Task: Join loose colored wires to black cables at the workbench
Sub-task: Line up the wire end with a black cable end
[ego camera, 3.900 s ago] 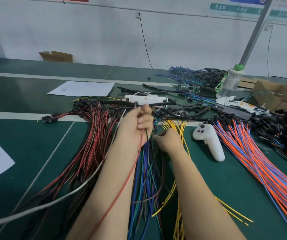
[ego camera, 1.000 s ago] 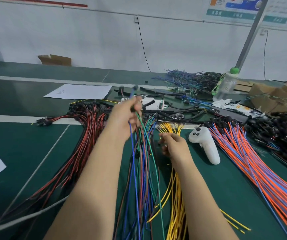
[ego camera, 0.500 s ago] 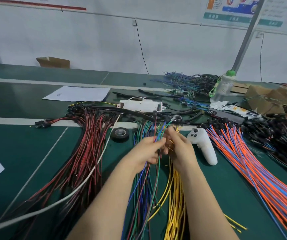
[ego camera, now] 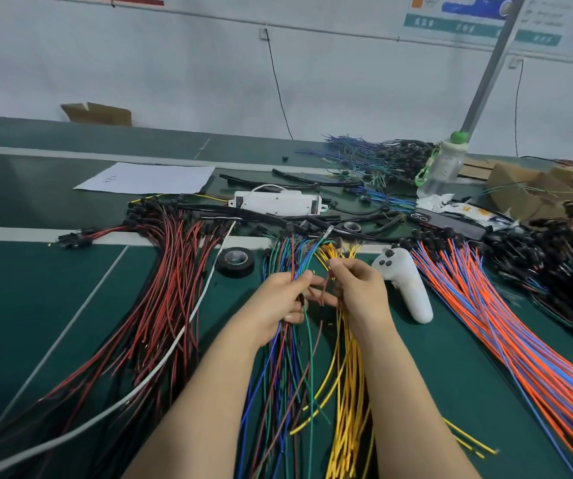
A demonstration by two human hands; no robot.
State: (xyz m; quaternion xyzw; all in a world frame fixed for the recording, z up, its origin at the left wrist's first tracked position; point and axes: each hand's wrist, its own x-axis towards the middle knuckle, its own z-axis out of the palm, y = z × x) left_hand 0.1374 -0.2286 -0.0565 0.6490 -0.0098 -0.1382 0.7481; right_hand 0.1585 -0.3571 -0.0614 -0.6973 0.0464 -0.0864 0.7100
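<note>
Both forearms reach in from the near edge over the green counter [ego camera: 36, 305], and the two meet above the middle heap of wire. The left grip [ego camera: 280, 299] is clenched round a few loose colored wires [ego camera: 299, 261], red, blue and green, whose ends rise above the fist toward the black cables [ego camera: 278, 221] lying across the counter behind. Their lower lengths trail back along the left forearm into the mixed bundle [ego camera: 278, 392] spread on the counter. The right grip [ego camera: 361, 292] sits just beside the left, its fingers curled and pinching a thin brown wire [ego camera: 324, 288] that crosses the small gap between the two. Under the right wrist lies a bundle of yellow wires [ego camera: 347, 392], its far tips fanned out just beyond the fingers. A white controller [ego camera: 406, 285] rests just to the right of that grip, touching the edge of a broad sweep of orange and blue wires [ego camera: 503, 333]. To the left, red and black wires [ego camera: 160, 305] fan out, crossed by a single white cable [ego camera: 191, 316], with a roll of black tape [ego camera: 236, 261] near the left grip. Farther back stand a white box [ego camera: 276, 202], a sheet of paper [ego camera: 147, 178] and a bottle with a green cap [ego camera: 444, 167].
</note>
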